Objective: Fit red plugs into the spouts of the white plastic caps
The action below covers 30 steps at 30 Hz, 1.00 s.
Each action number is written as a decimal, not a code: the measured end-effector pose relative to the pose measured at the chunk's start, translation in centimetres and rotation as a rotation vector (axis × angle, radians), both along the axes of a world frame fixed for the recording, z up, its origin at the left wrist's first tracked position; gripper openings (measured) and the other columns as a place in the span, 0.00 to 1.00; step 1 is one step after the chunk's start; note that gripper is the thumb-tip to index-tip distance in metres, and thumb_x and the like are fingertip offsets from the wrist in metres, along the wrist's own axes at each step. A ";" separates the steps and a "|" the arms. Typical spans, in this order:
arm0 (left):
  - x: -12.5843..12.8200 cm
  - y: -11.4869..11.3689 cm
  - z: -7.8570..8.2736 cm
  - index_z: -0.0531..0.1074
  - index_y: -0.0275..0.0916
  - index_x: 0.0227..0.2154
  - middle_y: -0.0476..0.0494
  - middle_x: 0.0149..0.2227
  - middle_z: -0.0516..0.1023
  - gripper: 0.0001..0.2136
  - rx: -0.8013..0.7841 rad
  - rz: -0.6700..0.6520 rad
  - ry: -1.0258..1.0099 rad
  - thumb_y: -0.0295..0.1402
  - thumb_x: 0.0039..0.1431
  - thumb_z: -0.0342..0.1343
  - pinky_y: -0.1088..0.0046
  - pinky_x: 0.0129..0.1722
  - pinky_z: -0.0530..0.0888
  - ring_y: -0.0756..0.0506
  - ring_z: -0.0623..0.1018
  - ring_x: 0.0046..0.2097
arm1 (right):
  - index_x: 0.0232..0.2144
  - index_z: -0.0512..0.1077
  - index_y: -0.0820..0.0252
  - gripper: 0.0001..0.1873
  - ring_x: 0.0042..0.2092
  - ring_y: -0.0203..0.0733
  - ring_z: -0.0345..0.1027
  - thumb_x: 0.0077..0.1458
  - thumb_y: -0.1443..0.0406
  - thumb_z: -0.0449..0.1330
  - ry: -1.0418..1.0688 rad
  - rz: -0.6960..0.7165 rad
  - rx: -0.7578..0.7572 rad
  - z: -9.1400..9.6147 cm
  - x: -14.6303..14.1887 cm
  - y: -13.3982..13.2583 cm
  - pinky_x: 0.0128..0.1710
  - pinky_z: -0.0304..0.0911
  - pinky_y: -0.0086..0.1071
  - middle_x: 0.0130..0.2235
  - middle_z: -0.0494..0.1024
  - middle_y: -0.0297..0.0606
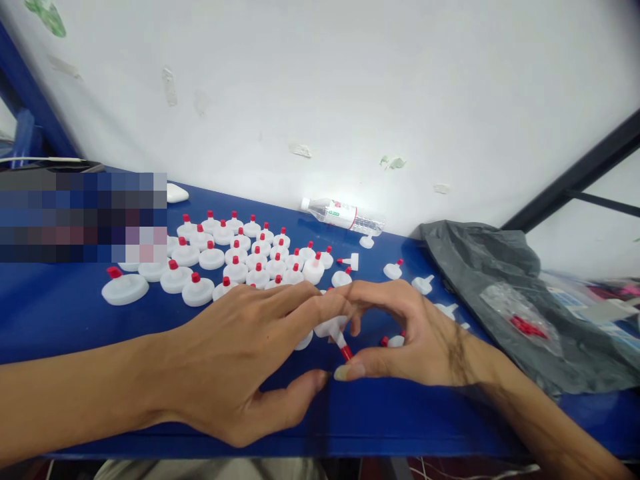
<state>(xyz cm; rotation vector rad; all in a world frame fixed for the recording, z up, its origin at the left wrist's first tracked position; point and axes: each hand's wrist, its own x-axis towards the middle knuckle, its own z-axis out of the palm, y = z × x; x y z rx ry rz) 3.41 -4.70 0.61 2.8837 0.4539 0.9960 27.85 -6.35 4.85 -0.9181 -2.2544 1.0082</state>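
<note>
A white nozzle cap [330, 326] with a red tip [346, 352] is tilted between my two hands, the tip pointing down toward me. My right hand [405, 327] curls around it, with the thumb at the red tip and the fingers arched behind. Reaching in from the left, my left hand [260, 347] has its fingers stretched over the cap's wide end, and its thumb stands apart from the cap. Finger contact behind the cap is hidden. Just beyond my hands stand several white caps with red tips [235, 270] on the blue table [200, 373], mostly upright.
A clear plastic bottle [345, 215] lies against the white wall. Loose caps [423, 285] lie to the right. A grey plastic bag [480, 267] there carries a small clear bag with red tips [527, 327]. A blurred-out patch [80, 220] covers the far left.
</note>
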 end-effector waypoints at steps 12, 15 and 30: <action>0.3 0.2 -0.4 0.59 0.40 0.59 0.40 0.48 0.80 0.22 0.045 0.041 0.011 0.35 0.64 0.51 0.69 0.28 0.76 0.43 0.82 0.38 | 0.35 0.77 0.52 0.15 0.34 0.33 0.72 0.46 0.66 0.77 -0.046 -0.018 0.046 -1.2 0.2 0.3 0.35 0.68 0.23 0.33 0.80 0.24; 0.2 0.1 -0.2 0.59 0.40 0.57 0.43 0.46 0.80 0.19 0.045 0.056 0.039 0.32 0.65 0.49 0.70 0.28 0.75 0.45 0.82 0.35 | 0.35 0.76 0.50 0.17 0.33 0.32 0.71 0.44 0.67 0.78 -0.071 -0.024 0.055 -1.3 0.1 0.3 0.33 0.66 0.22 0.32 0.79 0.21; 0.1 -0.2 0.0 0.60 0.42 0.56 0.46 0.46 0.81 0.18 0.030 0.044 0.065 0.40 0.67 0.53 0.71 0.30 0.73 0.46 0.82 0.36 | 0.35 0.73 0.49 0.14 0.30 0.32 0.70 0.50 0.61 0.75 -0.123 0.013 0.182 -1.4 0.2 0.2 0.32 0.66 0.24 0.31 0.77 0.22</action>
